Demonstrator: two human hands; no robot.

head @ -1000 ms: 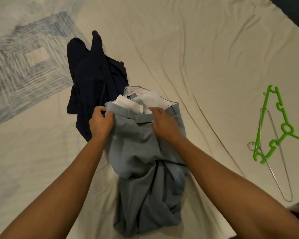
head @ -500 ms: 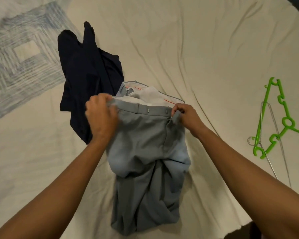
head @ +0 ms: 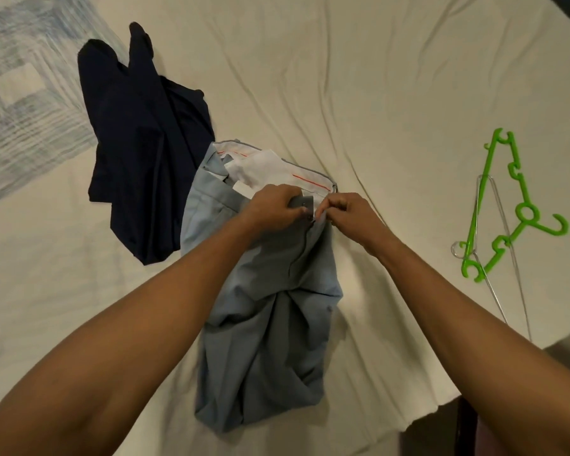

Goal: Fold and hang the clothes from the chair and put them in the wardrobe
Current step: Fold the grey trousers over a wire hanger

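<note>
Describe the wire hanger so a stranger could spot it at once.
Look to the right side of the cream bedsheet, where the green plastic hanger lies. The wire hanger lies partly under it, reaching toward the bed's near edge. Unlike its chunky green neighbour, it is thin, bare, silvery metal.

left arm: bare, stretched forward | left hand [head: 274, 205]: fingers curled, pinching the trousers [head: 270, 307] waistband | right arm: bare, angled inward | right hand [head: 354, 213]: fingers pinching same waistband, I see both hands nearly touching

your left hand [head: 273, 209] and right hand [head: 354, 215] both pinch the grey trousers [head: 267, 311] waistband, navy garment [head: 145, 153] beside, green hanger [head: 507, 209] off right.
</note>
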